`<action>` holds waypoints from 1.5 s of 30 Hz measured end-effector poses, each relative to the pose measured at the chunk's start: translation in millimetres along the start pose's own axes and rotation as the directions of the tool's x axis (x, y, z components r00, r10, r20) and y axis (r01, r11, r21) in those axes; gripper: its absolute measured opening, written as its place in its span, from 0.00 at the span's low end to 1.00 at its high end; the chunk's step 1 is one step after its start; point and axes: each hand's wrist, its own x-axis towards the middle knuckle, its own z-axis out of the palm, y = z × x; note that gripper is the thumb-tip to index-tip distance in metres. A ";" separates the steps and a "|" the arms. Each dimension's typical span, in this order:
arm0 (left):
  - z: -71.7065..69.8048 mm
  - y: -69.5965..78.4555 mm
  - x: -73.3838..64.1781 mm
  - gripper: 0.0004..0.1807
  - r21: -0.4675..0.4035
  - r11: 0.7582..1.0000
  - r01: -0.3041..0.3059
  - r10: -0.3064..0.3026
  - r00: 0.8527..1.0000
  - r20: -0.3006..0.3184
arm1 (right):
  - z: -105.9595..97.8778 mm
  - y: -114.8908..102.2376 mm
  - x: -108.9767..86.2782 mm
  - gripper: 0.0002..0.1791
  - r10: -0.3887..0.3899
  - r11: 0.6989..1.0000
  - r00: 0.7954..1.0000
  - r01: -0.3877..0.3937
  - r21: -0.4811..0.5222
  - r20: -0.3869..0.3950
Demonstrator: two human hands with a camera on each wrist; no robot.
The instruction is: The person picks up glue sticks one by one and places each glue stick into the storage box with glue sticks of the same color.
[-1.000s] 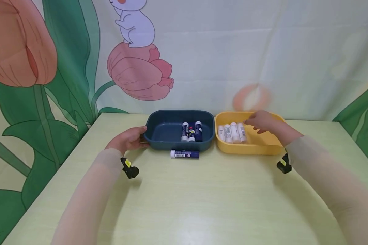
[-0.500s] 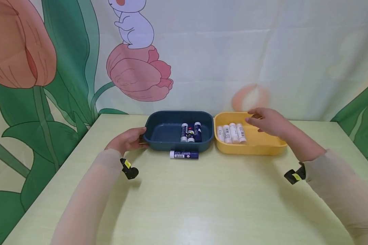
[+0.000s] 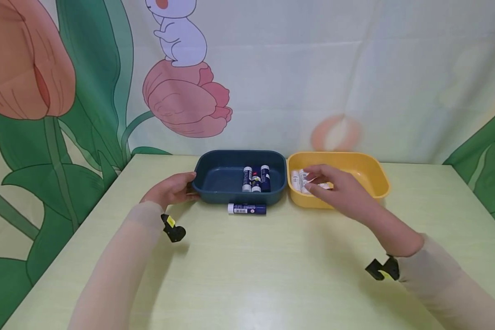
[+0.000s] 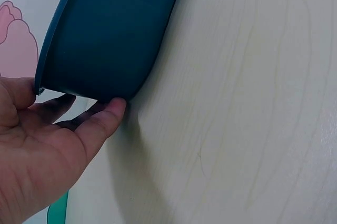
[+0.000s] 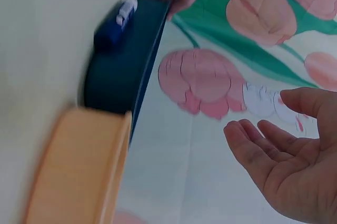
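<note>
My left hand [image 3: 171, 190] holds the left end of a dark blue bin [image 3: 218, 197], thumb at the rim and fingers against the outer wall in the left wrist view. Inside that bin lie three dark blue glue sticks [image 3: 265, 178] with white parts. Another blue glue stick [image 3: 247, 209] with a white end lies on the table along the bin's front. My right hand [image 3: 344, 192] hovers over the front of a yellow bin [image 3: 375, 176], holding nothing, thumb and fingers apart. It partly hides several white glue sticks [image 3: 295, 180] at that bin's left side.
Both bins stand side by side near the back edge of the pale wooden table [image 3: 239, 275]. Behind them hangs a cloth backdrop [image 3: 272, 91] printed with tulips and a rabbit. A small black camera mount [image 3: 173, 228] sits at the left wrist, another [image 3: 382, 269] at the right.
My right hand has lifted from inside the yellow bin and come forward and left over its front wall. My left hand and the glue sticks have stayed in place.
</note>
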 end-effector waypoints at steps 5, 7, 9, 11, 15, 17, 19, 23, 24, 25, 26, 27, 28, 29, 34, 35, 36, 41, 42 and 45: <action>0.2 0.1 -1.2 0.31 -0.005 1.000 -0.005 0.005 1.000 0.011 | 32.6 -9.0 -3.0 0.24 -0.070 0.997 0.991 0.072 -0.015 0.112; 0.0 0.3 -1.6 0.32 -0.013 1.000 0.001 0.000 1.000 0.009 | 47.9 -12.4 -1.5 0.26 -0.079 0.990 0.982 0.098 -0.106 0.170; -0.4 0.2 -1.7 0.32 -0.013 1.000 0.004 -0.004 1.000 0.007 | 63.8 -15.5 1.3 0.27 -0.073 0.974 0.971 0.119 -0.192 0.228; -0.1 0.2 -1.8 0.32 -0.008 1.000 0.004 -0.004 1.000 0.007 | 78.7 -19.2 5.5 0.29 -0.057 0.958 0.958 0.131 -0.254 0.280; 1.9 0.5 -2.2 0.32 -0.004 1.000 0.003 -0.003 1.000 0.010 | 103.0 -25.0 18.4 0.29 -0.043 0.946 0.938 0.149 -0.288 0.343; 2.1 0.4 -2.3 0.32 -0.004 1.000 0.000 0.000 1.000 0.012 | 111.9 -27.7 26.5 0.29 -0.056 0.932 0.934 0.176 -0.317 0.354; 1.9 0.1 -2.2 0.32 0.001 1.000 -0.004 0.004 1.000 0.018 | 119.6 -29.2 34.6 0.28 -0.060 0.916 0.931 0.195 -0.351 0.360; 0.9 -0.5 -2.5 0.32 -0.002 1.000 -0.007 0.007 1.000 0.019 | 132.4 -29.9 49.4 0.28 -0.070 0.880 0.929 0.229 -0.417 0.363; 0.7 -0.5 -2.5 0.32 -0.004 1.000 -0.007 0.007 1.000 0.020 | 135.4 -29.6 52.7 0.28 -0.074 0.873 0.930 0.234 -0.428 0.360; 0.6 -0.6 -2.5 0.32 -0.005 1.000 -0.007 0.008 1.000 0.021 | 137.8 -29.7 55.8 0.27 -0.074 0.868 0.931 0.237 -0.438 0.356; 0.4 -0.7 -2.5 0.32 -0.004 1.000 -0.007 0.008 1.000 0.020 | 140.4 -29.8 58.5 0.27 -0.074 0.860 0.934 0.236 -0.452 0.349; 0.4 -0.8 -2.3 0.32 -0.002 1.000 -0.009 0.009 1.000 0.020 | 143.0 -29.7 61.3 0.27 -0.072 0.853 0.937 0.235 -0.465 0.342; 0.2 -1.0 -2.1 0.32 -0.003 1.000 -0.009 0.009 1.000 0.021 | 145.2 -30.2 63.6 0.27 -0.067 0.848 0.940 0.230 -0.478 0.334; 0.0 -1.2 -1.7 0.32 -0.002 1.000 -0.009 0.009 1.000 0.020 | 147.3 -30.8 65.5 0.27 -0.059 0.841 0.943 0.223 -0.492 0.326; 0.1 -0.6 -0.5 0.31 -0.003 1.000 -0.002 0.002 1.000 0.012 | 157.0 -32.3 71.7 0.25 -0.007 0.806 0.956 0.180 -0.564 0.295; 0.2 -0.2 -0.6 0.31 -0.004 1.000 0.001 -0.001 1.000 0.011 | 159.0 -31.8 72.9 0.25 -0.004 0.797 0.957 0.177 -0.577 0.289; 0.1 0.0 -0.6 0.31 -0.003 1.000 0.003 -0.003 1.000 0.011 | 160.9 -31.1 73.7 0.24 -0.003 0.790 0.959 0.176 -0.587 0.283; 0.6 1.3 -2.0 0.31 -0.003 1.000 0.010 -0.010 1.000 0.012 | 167.8 -29.0 76.1 0.21 -0.008 0.747 0.965 0.181 -0.640 0.263; 0.8 1.3 -2.2 0.31 -0.001 1.000 0.009 -0.009 1.000 0.012 | 168.3 -29.3 75.7 0.21 -0.014 0.738 0.965 0.187 -0.649 0.261; 1.4 1.5 -3.4 0.31 0.001 1.000 0.010 -0.010 1.000 0.012 | 169.2 -29.2 75.0 0.20 -0.052 0.700 0.965 0.218 -0.680 0.256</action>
